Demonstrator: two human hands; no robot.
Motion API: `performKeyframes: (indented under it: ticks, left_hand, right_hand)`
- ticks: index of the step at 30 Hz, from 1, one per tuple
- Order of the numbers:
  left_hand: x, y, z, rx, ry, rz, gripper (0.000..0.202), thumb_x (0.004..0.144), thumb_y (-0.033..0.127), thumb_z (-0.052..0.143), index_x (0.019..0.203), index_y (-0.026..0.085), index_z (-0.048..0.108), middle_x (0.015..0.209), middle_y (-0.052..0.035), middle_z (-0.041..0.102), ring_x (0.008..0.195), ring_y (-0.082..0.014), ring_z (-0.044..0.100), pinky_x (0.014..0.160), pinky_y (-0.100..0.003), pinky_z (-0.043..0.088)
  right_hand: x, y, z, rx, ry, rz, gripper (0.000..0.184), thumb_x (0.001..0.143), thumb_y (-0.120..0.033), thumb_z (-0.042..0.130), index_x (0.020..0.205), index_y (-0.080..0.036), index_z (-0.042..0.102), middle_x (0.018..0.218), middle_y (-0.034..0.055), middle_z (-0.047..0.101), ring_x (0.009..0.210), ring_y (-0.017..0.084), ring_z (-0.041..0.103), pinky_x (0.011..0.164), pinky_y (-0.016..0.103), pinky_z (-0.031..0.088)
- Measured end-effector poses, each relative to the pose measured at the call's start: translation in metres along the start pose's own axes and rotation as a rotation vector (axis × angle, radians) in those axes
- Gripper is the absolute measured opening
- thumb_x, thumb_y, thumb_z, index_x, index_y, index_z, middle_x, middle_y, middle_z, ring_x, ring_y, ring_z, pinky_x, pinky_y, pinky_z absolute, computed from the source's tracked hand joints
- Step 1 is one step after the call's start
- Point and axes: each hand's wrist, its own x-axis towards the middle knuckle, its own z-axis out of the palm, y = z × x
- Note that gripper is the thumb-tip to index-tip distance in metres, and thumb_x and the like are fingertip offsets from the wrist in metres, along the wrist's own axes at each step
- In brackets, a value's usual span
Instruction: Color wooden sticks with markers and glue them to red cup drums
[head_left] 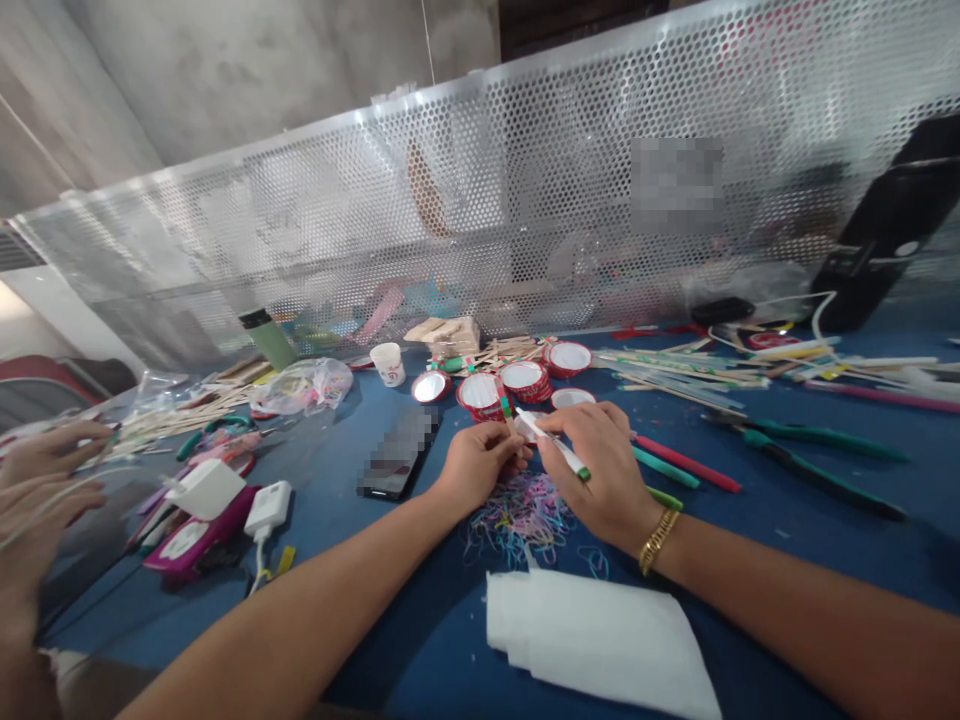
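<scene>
My left hand (476,465) pinches a thin stick (507,408) with a green band near its upper end. Close beside it, my right hand (596,460) is closed around a white marker (564,452) with a green end. The marker's tip points at the stick; whether they touch I cannot tell. Under both hands lies a loose heap of thin pastel loops (521,520), like small rubber bands. Just beyond stand several round red-rimmed containers (480,397). A red pen (690,462) and a teal pen (666,467) lie right of my right hand.
Nearest me lies a white folded sheet (600,640). A phone (401,450), a paper cup (388,364) and chargers (206,490) are on the left, where another person's hands (56,470) show. Green-handled pliers (817,465) and sticks (675,368) lie right. A perforated metal panel (322,200) stands behind.
</scene>
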Motion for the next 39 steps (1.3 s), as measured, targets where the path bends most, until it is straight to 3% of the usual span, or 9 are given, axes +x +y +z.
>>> performKeyframes:
  ticks: [8,39]
  left_hand:
    - [-0.0027,0.0052,0.0027,-0.006,0.016,0.021,0.03,0.068,0.043,0.077,0.065,0.016,0.064,0.058,0.0005,0.061,0.053,-0.0114,0.054,0.052,-0.022,0.041]
    - [0.0004,-0.0029,-0.0011,0.001,0.006,0.013,0.027,0.075,0.041,0.072,0.067,0.015,0.064,0.059,0.0001,0.063,0.05,-0.0097,0.053,0.05,-0.021,0.039]
  right_hand:
    - [0.0008,-0.0051,-0.0009,0.019,-0.043,-0.038,0.01,0.094,-0.026,0.049,0.096,-0.022,0.059,0.093,0.0031,0.069,0.092,0.022,0.058,0.09,0.043,0.035]
    - [0.001,-0.003,-0.001,0.011,-0.028,-0.012,0.009,0.094,-0.024,0.05,0.096,-0.022,0.058,0.093,0.0031,0.069,0.09,0.021,0.058,0.087,0.041,0.035]
